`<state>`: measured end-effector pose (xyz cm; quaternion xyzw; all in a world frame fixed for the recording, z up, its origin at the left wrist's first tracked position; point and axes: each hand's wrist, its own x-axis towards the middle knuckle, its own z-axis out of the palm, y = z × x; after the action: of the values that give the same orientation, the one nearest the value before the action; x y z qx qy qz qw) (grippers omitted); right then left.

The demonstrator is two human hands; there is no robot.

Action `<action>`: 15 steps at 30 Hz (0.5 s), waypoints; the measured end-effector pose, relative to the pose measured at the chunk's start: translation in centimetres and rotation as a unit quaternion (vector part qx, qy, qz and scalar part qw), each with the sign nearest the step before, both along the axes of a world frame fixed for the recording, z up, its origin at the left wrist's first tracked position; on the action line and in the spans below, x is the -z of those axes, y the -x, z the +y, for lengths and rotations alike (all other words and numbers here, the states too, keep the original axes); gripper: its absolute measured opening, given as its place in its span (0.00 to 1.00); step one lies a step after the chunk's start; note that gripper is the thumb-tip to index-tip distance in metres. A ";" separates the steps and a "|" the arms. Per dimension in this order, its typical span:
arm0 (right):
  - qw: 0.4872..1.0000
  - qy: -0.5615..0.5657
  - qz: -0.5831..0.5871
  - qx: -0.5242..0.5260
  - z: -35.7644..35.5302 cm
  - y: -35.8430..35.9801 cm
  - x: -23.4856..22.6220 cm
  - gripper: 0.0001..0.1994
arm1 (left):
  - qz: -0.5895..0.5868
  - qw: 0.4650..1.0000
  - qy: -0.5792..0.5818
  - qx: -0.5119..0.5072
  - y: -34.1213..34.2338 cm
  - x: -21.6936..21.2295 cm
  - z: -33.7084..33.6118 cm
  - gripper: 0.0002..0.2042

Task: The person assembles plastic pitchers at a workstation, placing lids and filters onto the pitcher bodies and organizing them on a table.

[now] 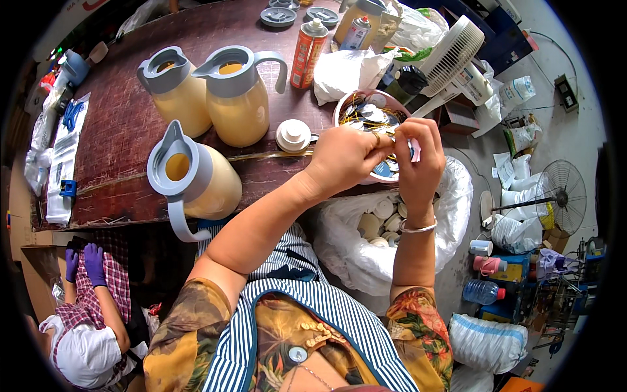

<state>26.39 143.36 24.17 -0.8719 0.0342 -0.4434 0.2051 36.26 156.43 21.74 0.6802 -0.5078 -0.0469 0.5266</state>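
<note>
My left hand (349,155) and my right hand (420,155) meet over a pink-rimmed tub (337,117), with fingertips pinched together. A small pinkish-white piece (415,151) shows between the fingers of my right hand. What my left fingers pinch is too small to make out. The tub holds round tags (373,112) and thin golden strings. To the left stand three cream jugs with grey tops and handles: a near jug (219,186), a middle jug (238,111) and a far jug (179,101). A white round lid (294,135) lies beside my left wrist.
Below the tub hangs a white plastic bag (336,245) full of round pale lids (385,212). A red spray can (309,55), a white bag (346,72) and a fan (450,59) stand farther back. A co-worker with purple gloves (95,264) sits at lower left.
</note>
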 end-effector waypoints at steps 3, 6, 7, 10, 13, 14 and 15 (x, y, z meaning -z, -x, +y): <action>0.957 -0.284 -0.015 -0.048 -1.2 0.1 0.7 0.04 | 0.006 1.000 0.017 0.001 0.0 0.6 -0.2 0.09; 0.806 -0.552 -0.074 -0.199 -3.3 0.0 2.2 0.06 | 0.165 0.984 0.069 0.019 -0.4 1.2 -0.3 0.11; 0.830 -0.530 -0.063 -0.163 -4.2 -0.1 2.8 0.05 | 0.223 0.972 0.067 0.035 -0.6 1.3 -0.3 0.11; 0.901 -0.425 -0.040 -0.078 -6.5 -2.1 4.6 0.05 | 0.384 0.914 0.068 0.110 -1.1 1.6 0.1 0.14; 0.949 -0.060 0.235 0.203 -7.0 -3.0 4.8 0.04 | 0.434 0.891 0.092 0.090 -1.0 1.5 1.1 0.15; 0.939 0.078 0.235 0.237 -6.1 -2.6 4.8 0.07 | 0.452 0.883 0.100 0.080 -0.8 1.3 1.6 0.15; 0.962 0.074 0.145 0.217 -5.0 -2.3 4.6 0.12 | 0.481 0.863 0.125 0.091 -0.6 1.2 2.0 0.15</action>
<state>28.69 138.36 19.57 -0.9112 0.2191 -0.3474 0.0314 36.86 158.44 20.57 0.4520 -0.2525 -0.3521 0.7798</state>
